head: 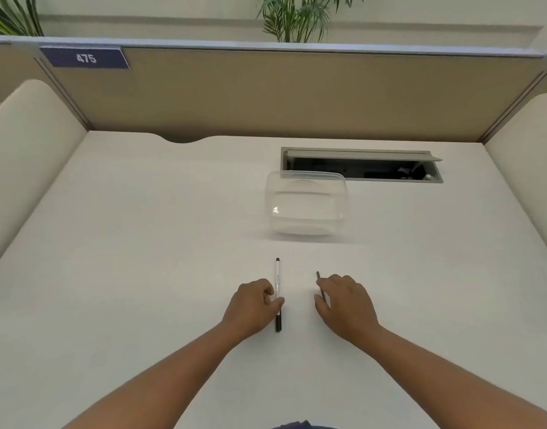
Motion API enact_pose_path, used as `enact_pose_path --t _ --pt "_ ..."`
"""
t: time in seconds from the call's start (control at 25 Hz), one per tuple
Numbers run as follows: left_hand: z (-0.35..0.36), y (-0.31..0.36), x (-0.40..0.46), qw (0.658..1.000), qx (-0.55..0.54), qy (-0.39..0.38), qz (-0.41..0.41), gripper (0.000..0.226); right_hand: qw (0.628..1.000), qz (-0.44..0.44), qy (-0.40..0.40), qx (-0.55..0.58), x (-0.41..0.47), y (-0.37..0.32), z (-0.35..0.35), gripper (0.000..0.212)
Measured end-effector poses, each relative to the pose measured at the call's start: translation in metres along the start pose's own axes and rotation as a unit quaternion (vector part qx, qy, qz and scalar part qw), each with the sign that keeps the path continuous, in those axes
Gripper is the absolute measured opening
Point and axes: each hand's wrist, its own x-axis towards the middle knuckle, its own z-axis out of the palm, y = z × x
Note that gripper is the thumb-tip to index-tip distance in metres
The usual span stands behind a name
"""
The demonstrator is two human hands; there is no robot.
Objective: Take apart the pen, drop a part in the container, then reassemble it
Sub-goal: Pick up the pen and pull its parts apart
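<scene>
The pen [278,284] is judged to be already apart or just coming apart: a white barrel with dark ends is pinched between thumb and fingers of the left hand [255,305] and lies flat on the desk [142,243], pointing away from the person. A thin dark part [319,281], likely the refill or cap piece, is gripped in the curled right hand [343,301], only its tip being seen past the fingers. The two pieces are held apart, side by side. The clear container [306,202] is seen empty, further out and between the hands. Next, the dark part is probably to be lifted forward and released over the container opening.
</scene>
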Motion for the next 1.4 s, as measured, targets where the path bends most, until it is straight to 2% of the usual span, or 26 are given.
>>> enact_pose_path --t 0.16,0.4,0.68,0.88,1.0,1.12,1.2,1.24,1.4 --pt "0.005 0.002 0.003 0.999 0.016 -0.005 -0.036 0.026 0.997 0.009 -0.069 0.028 0.001 -0.009 0.009 0.025" --pt "0.007 0.000 0.006 0.999 0.019 -0.010 -0.042 0.028 0.987 -0.037 -0.150 0.033 0.010 -0.020 0.017 0.024" --pt "0.005 0.004 0.007 0.997 0.027 -0.041 -0.056 0.010 0.983 -0.031 -0.176 0.051 0.012 -0.030 0.024 0.025" --pt "0.000 0.008 0.004 0.996 0.014 -0.058 -0.059 0.013 0.970 0.035 -0.178 0.162 0.016 -0.029 0.020 0.030" --pt "-0.004 0.007 0.000 0.997 -0.004 -0.075 -0.034 0.014 0.918 0.138 -0.173 0.329 0.016 -0.034 0.014 0.028" --pt "-0.009 0.005 -0.007 0.996 -0.015 -0.092 -0.001 0.013 0.817 0.229 -0.139 0.511 0.019 -0.043 0.010 0.021" --pt "-0.014 0.002 -0.010 0.996 0.019 -0.088 0.022 0.013 0.763 0.262 -0.106 0.581 0.021 -0.047 0.006 0.020" --pt "-0.016 0.002 -0.012 0.995 0.037 -0.083 0.032 0.013 0.753 0.272 -0.092 0.592 0.021 -0.047 0.003 0.019" --pt "-0.024 0.001 -0.016 0.994 0.071 -0.060 0.054 0.011 0.751 0.267 -0.078 0.598 0.020 -0.045 -0.004 0.015"
